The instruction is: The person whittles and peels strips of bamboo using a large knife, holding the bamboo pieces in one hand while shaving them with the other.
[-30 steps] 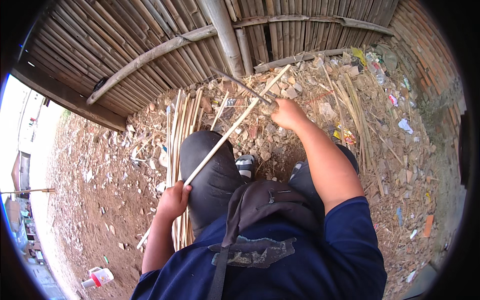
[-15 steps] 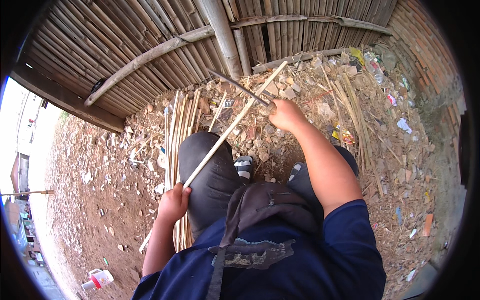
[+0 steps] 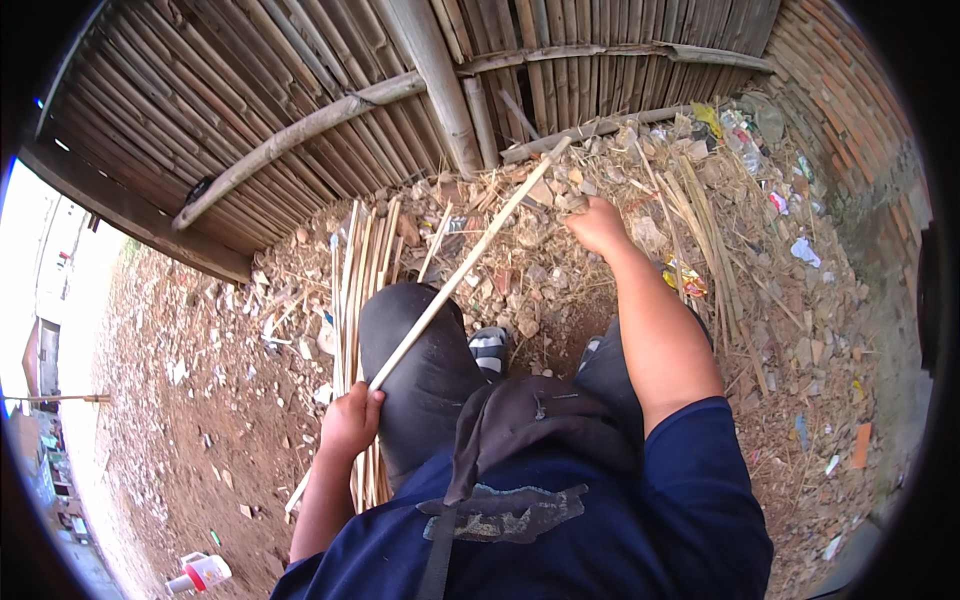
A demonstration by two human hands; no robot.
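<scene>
My left hand [image 3: 350,420] is closed around a long pale split-bamboo strip [image 3: 470,262], which slants up and away across my left knee. Its near end sticks out behind my wrist. My right hand [image 3: 600,228] is closed on the handle of a long-bladed knife [image 3: 519,116], held out past the strip's far part. The dark blade points away toward the slatted wall and stands apart from the strip; its lower part is hard to make out against the rubble. Beside my left leg lies a bundle of similar bamboo strips [image 3: 350,270].
A bamboo-slat wall [image 3: 300,90] with a pole frame stands ahead, and a brick wall [image 3: 850,90] at right. More strips [image 3: 705,220] lie on the stony, littered ground right of my leg. A white jug with a red lid [image 3: 205,572] rests at lower left.
My right hand has moved slightly right with the knife. The blade, which lay across the strip, has swung away from it and now points farther ahead. My left hand keeps its hold.
</scene>
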